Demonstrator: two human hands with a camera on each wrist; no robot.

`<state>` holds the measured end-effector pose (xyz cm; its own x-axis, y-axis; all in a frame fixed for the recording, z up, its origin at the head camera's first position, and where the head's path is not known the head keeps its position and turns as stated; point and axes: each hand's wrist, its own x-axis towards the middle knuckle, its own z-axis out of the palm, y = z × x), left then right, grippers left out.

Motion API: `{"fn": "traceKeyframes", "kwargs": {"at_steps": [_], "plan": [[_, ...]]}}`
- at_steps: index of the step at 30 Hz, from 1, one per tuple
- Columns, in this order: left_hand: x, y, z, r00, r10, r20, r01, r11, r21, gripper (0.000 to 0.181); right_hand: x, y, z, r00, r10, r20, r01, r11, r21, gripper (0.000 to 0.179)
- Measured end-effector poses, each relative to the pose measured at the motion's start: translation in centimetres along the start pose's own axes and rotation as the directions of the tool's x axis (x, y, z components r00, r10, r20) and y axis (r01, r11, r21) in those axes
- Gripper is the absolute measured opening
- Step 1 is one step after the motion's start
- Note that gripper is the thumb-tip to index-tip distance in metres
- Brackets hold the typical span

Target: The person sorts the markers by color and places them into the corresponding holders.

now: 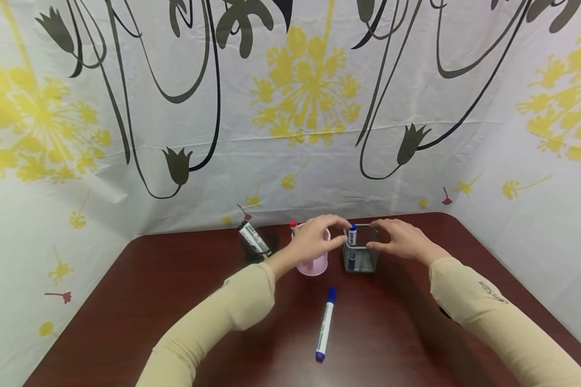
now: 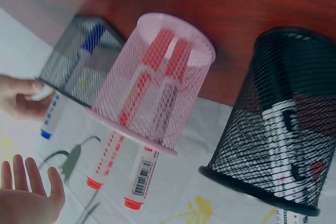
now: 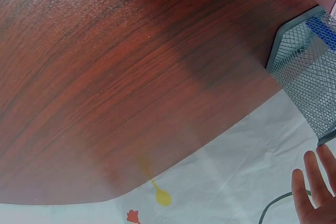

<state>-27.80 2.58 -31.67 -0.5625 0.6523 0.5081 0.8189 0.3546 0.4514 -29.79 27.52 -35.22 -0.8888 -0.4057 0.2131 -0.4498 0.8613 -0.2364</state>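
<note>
A grey square mesh pen holder (image 1: 365,262) stands at the back of the table with a blue-capped marker (image 1: 352,236) upright in its left side. At its left rim is my left hand (image 1: 314,236), fingers extended and apart from the marker; the left wrist view shows the same spread fingers (image 2: 34,177). Across from it, my right hand (image 1: 402,239) reaches to the right rim, thumb and fingers apart. In the right wrist view its straight fingers (image 3: 313,174) come right up to the holder's edge. Another blue marker (image 1: 325,328) lies on the table in front.
Left of the grey holder stands a pink mesh cup (image 1: 314,267) with red markers (image 2: 142,174), partly behind my left hand. Farther left, a black mesh cup (image 2: 236,145) holds black markers (image 1: 254,239). A patterned curtain (image 1: 290,177) hangs behind the table's back edge.
</note>
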Motion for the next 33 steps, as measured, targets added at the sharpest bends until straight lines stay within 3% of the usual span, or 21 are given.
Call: {"fn": "traceKeyframes", "kwargs": {"at_steps": [3,7,12,17,23,27,33], "plan": [[-1.4,0.3,0.1,0.996,0.073,0.047,-0.076,0.995,0.062,0.023,0.0,0.1,0.0,1.000,0.001,-0.002,-0.001,1.000,-0.005,0.065],[-3.1,0.7,0.1,0.985,0.117,0.130,-0.134,0.983,0.128,0.022,-0.1,0.1,0.0,1.000,0.008,-0.002,-0.008,1.000,-0.006,0.066],[-4.7,0.9,-0.1,0.951,0.189,0.245,-0.249,0.938,0.241,0.023,-0.1,0.2,0.0,1.000,0.003,-0.004,-0.003,1.000,-0.007,0.066],[-6.5,0.9,0.0,0.903,0.260,0.342,-0.381,0.852,0.358,0.023,-0.1,0.2,0.0,1.000,-0.002,-0.001,0.002,1.000,-0.003,0.064],[-8.3,1.1,0.3,0.844,0.340,0.415,-0.523,0.698,0.490,0.020,-0.1,-0.1,-0.1,1.000,-0.005,-0.002,0.005,1.000,-0.015,0.062],[-9.4,1.1,0.6,0.810,0.337,0.479,-0.576,0.609,0.546,0.020,-0.1,-0.2,-0.2,1.000,0.001,0.005,0.000,1.000,-0.014,0.061],[-10.9,0.8,1.1,0.768,0.317,0.557,-0.632,0.521,0.574,0.022,-0.2,-0.2,-0.2,1.000,0.005,0.011,-0.005,1.000,-0.008,0.064]]}}
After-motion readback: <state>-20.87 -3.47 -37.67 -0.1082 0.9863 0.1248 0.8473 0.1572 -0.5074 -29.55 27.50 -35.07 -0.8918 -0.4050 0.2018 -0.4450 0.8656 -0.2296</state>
